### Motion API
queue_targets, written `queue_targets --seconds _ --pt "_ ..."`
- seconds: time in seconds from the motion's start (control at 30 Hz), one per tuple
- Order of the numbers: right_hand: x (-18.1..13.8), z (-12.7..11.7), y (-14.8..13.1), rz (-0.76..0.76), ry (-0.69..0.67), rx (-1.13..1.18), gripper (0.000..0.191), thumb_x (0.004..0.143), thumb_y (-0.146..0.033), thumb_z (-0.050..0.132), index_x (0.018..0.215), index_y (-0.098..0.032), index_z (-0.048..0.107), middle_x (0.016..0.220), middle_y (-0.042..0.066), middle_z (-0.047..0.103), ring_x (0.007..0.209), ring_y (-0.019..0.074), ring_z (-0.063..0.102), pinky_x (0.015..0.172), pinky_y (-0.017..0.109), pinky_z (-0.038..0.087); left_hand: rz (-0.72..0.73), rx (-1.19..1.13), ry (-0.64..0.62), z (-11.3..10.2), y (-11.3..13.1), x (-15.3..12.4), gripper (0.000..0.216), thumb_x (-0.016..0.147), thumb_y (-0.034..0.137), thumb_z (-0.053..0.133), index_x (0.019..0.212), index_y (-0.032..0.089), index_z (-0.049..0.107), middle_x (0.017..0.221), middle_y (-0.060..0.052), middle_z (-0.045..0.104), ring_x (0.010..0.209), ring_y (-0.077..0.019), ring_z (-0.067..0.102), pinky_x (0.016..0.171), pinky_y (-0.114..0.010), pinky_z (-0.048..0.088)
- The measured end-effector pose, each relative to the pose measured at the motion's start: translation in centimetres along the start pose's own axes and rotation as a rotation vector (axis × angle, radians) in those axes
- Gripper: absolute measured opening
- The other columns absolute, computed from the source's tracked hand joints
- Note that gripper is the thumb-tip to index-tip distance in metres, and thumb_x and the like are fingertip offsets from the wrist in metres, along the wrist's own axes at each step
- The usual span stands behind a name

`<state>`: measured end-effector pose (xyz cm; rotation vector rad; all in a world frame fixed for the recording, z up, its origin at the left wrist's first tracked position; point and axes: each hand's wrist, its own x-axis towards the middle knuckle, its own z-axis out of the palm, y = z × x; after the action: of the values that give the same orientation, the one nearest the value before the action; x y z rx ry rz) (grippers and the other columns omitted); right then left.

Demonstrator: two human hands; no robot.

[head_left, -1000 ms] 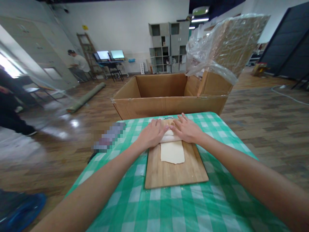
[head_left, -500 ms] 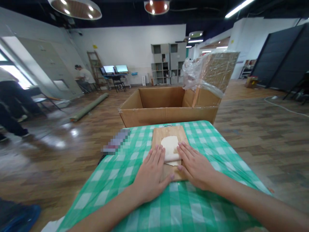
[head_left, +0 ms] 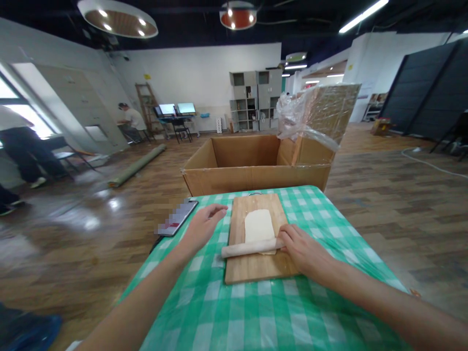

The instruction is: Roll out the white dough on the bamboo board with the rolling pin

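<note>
A wooden cutting board (head_left: 256, 267) lies on a table with a green checked cloth (head_left: 256, 312). A flat, pale sheet of dough (head_left: 258, 224) rests on the board. A light rolling pin (head_left: 245, 248) lies across the dough's near edge. My right hand (head_left: 302, 251) is on the pin's right end, fingers curled on it. My left hand (head_left: 203, 228) hovers left of the board above the cloth, fingers loosely bent, holding nothing.
A phone (head_left: 178, 218) lies at the table's left far corner. A large open cardboard box (head_left: 252, 168) with plastic wrap on its raised flap stands just behind the table. People are at the far left and at a desk with monitors.
Both hands rolled the pin from the far end of the board back toward me. My left hand then came off the pin and moved left; the dough lies longer and flatter.
</note>
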<state>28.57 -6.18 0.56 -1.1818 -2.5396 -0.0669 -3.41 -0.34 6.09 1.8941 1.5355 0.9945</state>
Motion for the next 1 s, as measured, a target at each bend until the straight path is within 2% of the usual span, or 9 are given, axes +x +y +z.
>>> queue_targets --seconds 0.1,0.17,0.27,0.33,0.47,0.53,0.67,0.87,1.0 --pt "0.3 -0.7 2.1 0.060 -0.025 -0.027 0.022 0.090 -0.002 0.047 0.101 -0.018 0.058 0.107 0.012 0.064 0.097 0.0257 0.061 0.086 0.037 0.048 -0.108 -0.051 -0.015 0.7 -2.4 3.8 0.047 0.090 0.052 0.046 0.107 0.015 0.070 0.109 -0.012 0.076 0.096 -0.0255 0.072 0.080 -0.036 0.055" --pt "1.3 -1.0 3.8 0.195 -0.003 -0.016 0.019 0.086 -0.005 0.051 0.099 -0.018 0.058 0.101 0.010 0.065 0.087 0.0237 0.060 0.075 0.032 0.044 -0.105 -0.002 -0.007 2.3 -3.2 5.5 0.041 0.085 0.048 0.051 0.101 0.015 0.071 0.103 -0.011 0.076 0.091 -0.0253 0.071 0.078 -0.035 0.053" --pt "4.8 -1.2 5.9 0.443 0.052 0.133 0.005 0.085 -0.015 0.059 0.088 -0.018 0.061 0.081 0.004 0.064 0.073 0.0198 0.057 0.063 0.028 0.035 -0.058 0.065 -0.056 5.3 -2.9 6.5 0.031 0.075 0.043 0.065 0.092 0.018 0.071 0.095 -0.008 0.075 0.091 -0.0256 0.069 0.078 -0.034 0.050" --pt "7.7 -1.0 6.6 0.526 0.046 0.359 0.008 0.085 -0.026 0.065 0.084 -0.017 0.065 0.077 0.003 0.065 0.071 0.0183 0.058 0.061 0.027 0.033 -0.027 0.104 -0.104 6.9 -2.0 6.5 0.033 0.065 0.045 0.076 0.085 0.019 0.071 0.089 -0.007 0.074 0.086 -0.0260 0.068 0.074 -0.033 0.048" --pt "12.2 0.5 6.3 0.520 0.004 0.454 0.018 0.084 -0.034 0.067 0.079 -0.017 0.069 0.065 -0.001 0.062 0.059 0.0150 0.054 0.054 0.026 0.030 -0.045 0.331 -0.249 8.0 -0.1 6.2 0.057 0.047 0.061 0.086 0.081 0.021 0.066 0.081 -0.005 0.070 0.078 -0.0271 0.066 0.062 -0.032 0.042" --pt "13.1 1.5 6.0 0.498 0.017 0.480 0.016 0.083 -0.033 0.067 0.082 -0.017 0.071 0.067 -0.001 0.063 0.061 0.0151 0.055 0.055 0.025 0.031 -0.066 0.405 -0.303 8.0 0.2 6.2 0.056 0.046 0.064 0.086 0.077 0.022 0.064 0.076 -0.004 0.067 0.075 -0.0262 0.064 0.058 -0.031 0.038" --pt "13.1 2.7 6.1 0.429 0.039 0.528 0.014 0.082 -0.030 0.068 0.085 -0.017 0.071 0.072 0.000 0.065 0.069 0.0170 0.058 0.061 0.026 0.036 -0.048 0.259 -0.312 8.3 -0.5 6.2 0.048 0.049 0.059 0.087 0.065 0.023 0.060 0.065 -0.001 0.059 0.069 -0.0234 0.060 0.057 -0.030 0.033" --pt "12.1 3.0 7.3 0.330 -0.026 0.611 0.019 0.085 -0.033 0.064 0.094 -0.017 0.072 0.079 0.000 0.068 0.073 0.0184 0.059 0.064 0.027 0.040 -0.028 0.139 -0.258 8.6 -1.5 6.7 0.053 0.047 0.048 0.090 0.083 0.021 0.061 0.082 -0.002 0.062 0.078 -0.0243 0.061 0.061 -0.029 0.038" --pt "12.1 3.0 7.3 0.289 -0.064 0.623 0.009 0.081 -0.027 0.067 0.082 -0.019 0.069 0.077 -0.001 0.068 0.073 0.0180 0.058 0.065 0.027 0.038 -0.021 0.100 -0.260 8.5 -1.8 7.0 0.034 0.059 0.033 0.079 0.082 0.021 0.059 0.080 -0.001 0.062 0.075 -0.0215 0.060 0.060 -0.028 0.037"
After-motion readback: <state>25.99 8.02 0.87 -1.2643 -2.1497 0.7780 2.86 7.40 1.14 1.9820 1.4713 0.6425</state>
